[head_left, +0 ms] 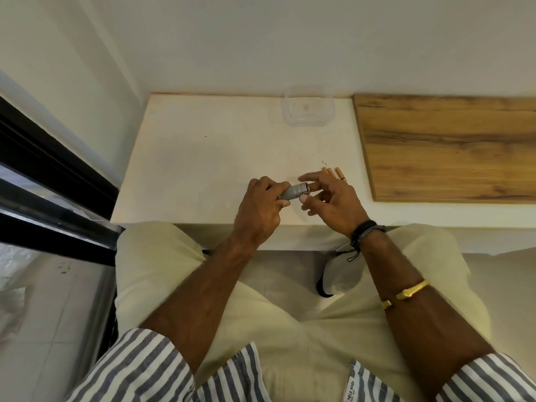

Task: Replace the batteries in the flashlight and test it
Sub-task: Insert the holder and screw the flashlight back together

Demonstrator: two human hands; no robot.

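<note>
Flashlight [293, 193]: small, grey, held level just above the near edge of the white table [203, 169], body clamped in the left hand [261, 207], head end pointing right. Right hand [330, 201] half open at that head end, fingertips touching or nearly touching the rim, grasping nothing firmly as far as can be told. Beyond the right hand, on the table, three orange batteries [332, 172] side by side. Farther back, a clear plastic container [307, 110]; off to the right, a wooden board [446, 146]. Likely slips: head or loose cell dropping to the floor past the table edge; used and fresh cells getting mixed; polarity reversed. Small tag on the striped shirt [350, 390], lettering too blurred to trust.
</note>
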